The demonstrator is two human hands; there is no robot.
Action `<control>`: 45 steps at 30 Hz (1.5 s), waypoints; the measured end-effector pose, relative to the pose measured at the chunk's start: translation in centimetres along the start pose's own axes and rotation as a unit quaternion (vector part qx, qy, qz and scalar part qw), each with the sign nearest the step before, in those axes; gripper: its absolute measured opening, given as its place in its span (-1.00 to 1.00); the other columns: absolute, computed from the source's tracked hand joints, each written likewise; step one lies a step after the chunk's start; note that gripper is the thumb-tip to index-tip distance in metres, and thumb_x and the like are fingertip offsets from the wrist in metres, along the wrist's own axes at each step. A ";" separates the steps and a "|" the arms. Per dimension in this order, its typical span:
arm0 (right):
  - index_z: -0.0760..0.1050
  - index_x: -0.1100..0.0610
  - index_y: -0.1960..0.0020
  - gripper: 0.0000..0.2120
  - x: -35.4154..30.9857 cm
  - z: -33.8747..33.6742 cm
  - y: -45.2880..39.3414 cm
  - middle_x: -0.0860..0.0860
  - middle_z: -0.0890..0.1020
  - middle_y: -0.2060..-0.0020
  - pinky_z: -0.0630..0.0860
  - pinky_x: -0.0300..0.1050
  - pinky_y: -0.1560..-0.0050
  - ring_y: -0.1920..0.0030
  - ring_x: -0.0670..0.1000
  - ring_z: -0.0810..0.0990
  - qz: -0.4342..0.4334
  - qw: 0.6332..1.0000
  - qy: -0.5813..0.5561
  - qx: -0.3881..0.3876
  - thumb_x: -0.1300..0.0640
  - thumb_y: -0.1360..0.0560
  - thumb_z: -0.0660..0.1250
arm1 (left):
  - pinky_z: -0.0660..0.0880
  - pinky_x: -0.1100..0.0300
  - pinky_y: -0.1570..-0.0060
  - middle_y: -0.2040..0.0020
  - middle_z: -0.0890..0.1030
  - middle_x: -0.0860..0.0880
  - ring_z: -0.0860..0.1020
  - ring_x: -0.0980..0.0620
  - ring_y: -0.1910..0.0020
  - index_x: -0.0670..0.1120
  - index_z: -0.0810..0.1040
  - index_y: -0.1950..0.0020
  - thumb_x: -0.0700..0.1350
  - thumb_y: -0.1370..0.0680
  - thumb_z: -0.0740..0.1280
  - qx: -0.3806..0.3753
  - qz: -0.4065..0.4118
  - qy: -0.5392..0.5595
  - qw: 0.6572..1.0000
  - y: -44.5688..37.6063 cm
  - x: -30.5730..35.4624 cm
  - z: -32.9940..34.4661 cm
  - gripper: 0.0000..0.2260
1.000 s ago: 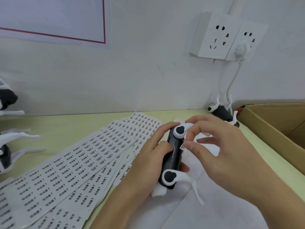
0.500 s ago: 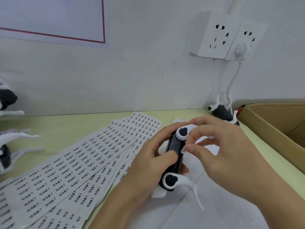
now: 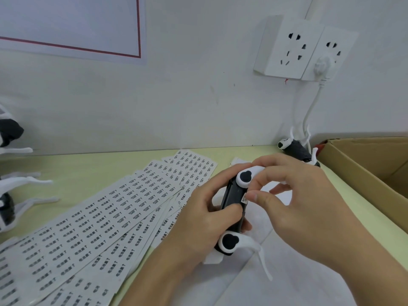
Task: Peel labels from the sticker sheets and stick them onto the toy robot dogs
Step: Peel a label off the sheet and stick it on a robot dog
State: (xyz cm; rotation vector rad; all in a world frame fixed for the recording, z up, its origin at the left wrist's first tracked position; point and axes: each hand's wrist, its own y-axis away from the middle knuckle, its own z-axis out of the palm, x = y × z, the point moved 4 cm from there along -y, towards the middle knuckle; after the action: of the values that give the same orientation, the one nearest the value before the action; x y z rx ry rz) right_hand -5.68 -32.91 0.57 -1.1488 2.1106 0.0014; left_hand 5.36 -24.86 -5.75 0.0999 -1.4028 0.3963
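Left hand (image 3: 198,219) grip clamped round toy robot dog (image 3: 234,208), held above the desk (image 3: 88,168). Right hand (image 3: 293,202) pinches label (image 3: 244,198), now closer against the black body than a second ago. I judge sticking imminent.

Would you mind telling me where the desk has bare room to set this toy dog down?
Bare desk lies between wall and sticker sheets, beside the left toy dogs. Sheets and both hands crowd the middle; the cardboard box fills the right.
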 end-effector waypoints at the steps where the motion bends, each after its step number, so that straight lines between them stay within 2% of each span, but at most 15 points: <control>1: 0.58 -0.12 0.32 -0.81 0.0 0.0 0.0 -0.29 0.58 -0.05 0.50 -0.20 -0.06 -0.15 -0.15 0.53 0.000 1.000 -0.002 0.003 0.10 -0.43 0.45 | 0.60 -0.04 0.07 -0.08 0.65 -0.11 0.62 -0.11 0.26 0.26 0.60 -0.25 -0.24 -0.41 0.23 0.001 -0.001 -0.001 1.000 0.0 0.0 0.0 -0.46; 9: 0.59 -0.10 0.32 -0.82 0.0 0.1 -0.1 -0.32 0.57 -0.02 0.52 -0.14 -0.07 -0.07 -0.21 0.54 0.002 1.000 0.003 0.017 0.10 -0.42 0.46 | 0.60 -0.04 0.08 -0.05 0.66 -0.10 0.61 -0.10 0.27 0.27 0.60 -0.24 -0.21 -0.44 0.27 0.007 0.005 -0.006 1.000 -0.1 -0.2 0.0 -0.50; 13: 0.59 -0.10 0.32 -0.81 0.1 0.1 -0.1 -0.31 0.58 -0.02 0.52 -0.13 -0.07 -0.07 -0.19 0.55 0.002 1.000 0.008 0.020 0.12 -0.42 0.48 | 0.60 -0.11 0.04 -0.09 0.65 -0.10 0.61 -0.10 0.27 0.29 0.60 -0.23 -0.21 -0.45 0.28 0.011 0.010 -0.005 1.000 -0.1 -0.2 0.0 -0.52; 17: 0.59 -0.12 0.34 -0.78 0.1 0.1 -0.1 -0.30 0.58 -0.03 0.51 -0.31 0.03 -0.06 -0.22 0.55 0.007 1.000 -0.004 0.025 0.12 -0.42 0.48 | 0.61 -0.08 0.06 -0.07 0.65 -0.10 0.61 -0.10 0.27 0.27 0.60 -0.23 -0.20 -0.45 0.29 0.013 0.012 -0.008 1.000 -0.1 -0.3 0.0 -0.53; 20: 0.58 -0.13 0.35 -0.77 0.1 0.1 -0.1 -0.30 0.58 -0.02 0.48 -0.37 0.05 -0.06 -0.23 0.54 0.007 1.000 -0.007 0.026 0.13 -0.41 0.48 | 0.61 -0.05 0.08 -0.06 0.65 -0.10 0.62 -0.09 0.27 0.28 0.60 -0.23 -0.20 -0.45 0.28 0.011 0.013 -0.010 1.000 -0.1 -0.3 0.0 -0.53; 25: 0.58 -0.12 0.35 -0.77 0.1 0.2 -0.1 -0.31 0.58 -0.01 0.48 -0.35 0.07 -0.06 -0.23 0.54 0.006 1.000 0.004 0.026 0.14 -0.42 0.49 | 0.61 -0.16 0.03 -0.06 0.65 -0.09 0.62 -0.09 0.26 0.28 0.60 -0.23 -0.20 -0.46 0.29 0.012 0.014 -0.011 1.000 -0.1 -0.3 0.0 -0.53; 28: 0.59 -0.10 0.34 -0.78 0.1 0.2 -0.1 -0.31 0.58 0.00 0.49 -0.27 0.00 -0.07 -0.23 0.54 0.002 1.000 0.004 0.030 0.14 -0.41 0.49 | 0.61 -0.20 0.03 -0.06 0.64 -0.12 0.62 -0.10 0.26 0.28 0.61 -0.21 -0.19 -0.47 0.29 0.013 0.017 -0.009 1.000 -0.1 -0.2 0.0 -0.55; 32: 0.61 -0.08 0.34 -0.79 0.0 0.3 -0.1 -0.30 0.59 0.01 0.47 -0.22 -0.07 -0.09 -0.21 0.54 0.000 0.999 0.005 0.037 0.16 -0.41 0.50 | 0.61 -0.12 0.05 -0.06 0.65 -0.11 0.62 -0.12 0.26 0.25 0.59 -0.25 -0.18 -0.47 0.30 0.018 0.013 -0.012 1.000 -0.1 -0.3 0.0 -0.56; 37: 0.60 -0.08 0.35 -0.76 0.1 0.3 -0.1 -0.30 0.59 0.04 0.43 -0.32 -0.02 -0.08 -0.26 0.53 -0.003 0.999 0.001 0.044 0.19 -0.41 0.50 | 0.62 -0.10 0.04 -0.05 0.66 -0.10 0.63 -0.11 0.26 0.24 0.59 -0.26 -0.16 -0.48 0.29 0.019 0.009 -0.015 1.000 -0.1 -0.4 -0.1 -0.56; 40: 0.59 -0.09 0.35 -0.76 0.2 0.4 0.0 -0.29 0.60 0.01 0.47 -0.21 -0.07 -0.09 -0.20 0.54 -0.002 0.999 0.000 0.047 0.17 -0.41 0.49 | 0.63 -0.12 0.03 -0.04 0.66 -0.06 0.63 -0.11 0.26 0.26 0.59 -0.26 -0.15 -0.48 0.29 0.019 0.009 -0.012 1.000 -0.1 -0.4 -0.1 -0.57; 45: 0.59 -0.10 0.35 -0.78 0.2 0.6 0.0 -0.29 0.60 0.00 0.45 -0.22 -0.03 -0.08 -0.19 0.54 -0.002 0.999 0.000 0.054 0.15 -0.41 0.48 | 0.60 0.07 0.14 -0.09 0.66 -0.03 0.61 -0.09 0.26 0.23 0.60 -0.26 -0.16 -0.49 0.30 0.013 0.014 0.010 1.000 -0.1 -0.4 0.0 -0.59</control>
State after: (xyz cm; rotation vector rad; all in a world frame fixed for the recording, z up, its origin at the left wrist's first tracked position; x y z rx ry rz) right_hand -5.41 -32.91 0.00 -1.0890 2.0823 -0.1142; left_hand 5.37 -25.03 -6.07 0.0981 -1.3803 0.4383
